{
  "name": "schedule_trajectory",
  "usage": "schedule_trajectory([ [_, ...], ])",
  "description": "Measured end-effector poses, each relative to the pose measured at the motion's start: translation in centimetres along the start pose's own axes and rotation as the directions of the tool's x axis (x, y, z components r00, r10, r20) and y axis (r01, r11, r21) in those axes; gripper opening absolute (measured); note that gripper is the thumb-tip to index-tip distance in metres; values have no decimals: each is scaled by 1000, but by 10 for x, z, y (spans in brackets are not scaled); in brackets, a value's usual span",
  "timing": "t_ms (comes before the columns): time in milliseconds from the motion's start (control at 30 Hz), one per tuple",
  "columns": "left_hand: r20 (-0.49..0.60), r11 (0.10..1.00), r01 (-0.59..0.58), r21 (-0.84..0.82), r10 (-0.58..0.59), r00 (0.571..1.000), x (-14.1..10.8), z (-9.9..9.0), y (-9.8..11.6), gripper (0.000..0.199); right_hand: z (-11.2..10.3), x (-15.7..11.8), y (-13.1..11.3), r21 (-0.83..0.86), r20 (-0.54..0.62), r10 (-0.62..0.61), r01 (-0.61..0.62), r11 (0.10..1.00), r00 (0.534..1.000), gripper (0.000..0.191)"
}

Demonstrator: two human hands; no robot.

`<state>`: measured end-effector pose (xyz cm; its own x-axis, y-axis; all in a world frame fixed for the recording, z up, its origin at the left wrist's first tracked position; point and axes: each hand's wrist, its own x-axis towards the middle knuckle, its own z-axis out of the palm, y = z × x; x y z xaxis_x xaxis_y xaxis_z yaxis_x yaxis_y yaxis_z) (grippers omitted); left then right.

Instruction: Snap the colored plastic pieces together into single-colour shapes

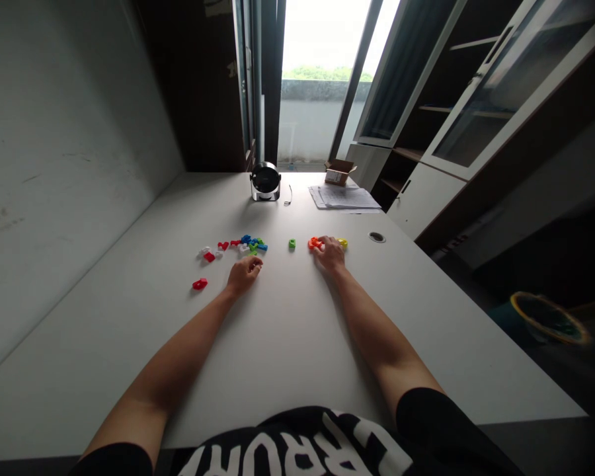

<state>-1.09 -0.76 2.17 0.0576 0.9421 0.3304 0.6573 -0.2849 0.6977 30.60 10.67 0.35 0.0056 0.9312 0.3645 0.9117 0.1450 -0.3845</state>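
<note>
Small plastic letter-like pieces lie on the white desk. A mixed cluster of blue, green, red and white pieces sits just beyond my left hand, whose curled fingers rest on the desk with nothing visible in them. A lone red piece lies further left, and a green piece lies between my hands. My right hand is spread with its fingertips on an orange piece. A yellow piece lies partly hidden beside its fingers.
At the desk's far end stand a round black-and-silver desk fan, a stack of papers and an open cardboard box. A cable grommet sits in the desktop. Glass-fronted cabinets and a wastebasket are to the right.
</note>
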Motion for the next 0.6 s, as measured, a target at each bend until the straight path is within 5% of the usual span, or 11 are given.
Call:
schedule_trajectory([
  [400, -235, 968, 68, 240, -10, 972, 2, -3, -13, 17, -12, -1, -8, 64, -98, 22, -16, 998, 995, 26],
  [600, -201, 967, 35, 254, 17, 979, 2, 2, -19, 34, -13, 0, -29, 248, -108, 21, 6, 969, 994, 23],
])
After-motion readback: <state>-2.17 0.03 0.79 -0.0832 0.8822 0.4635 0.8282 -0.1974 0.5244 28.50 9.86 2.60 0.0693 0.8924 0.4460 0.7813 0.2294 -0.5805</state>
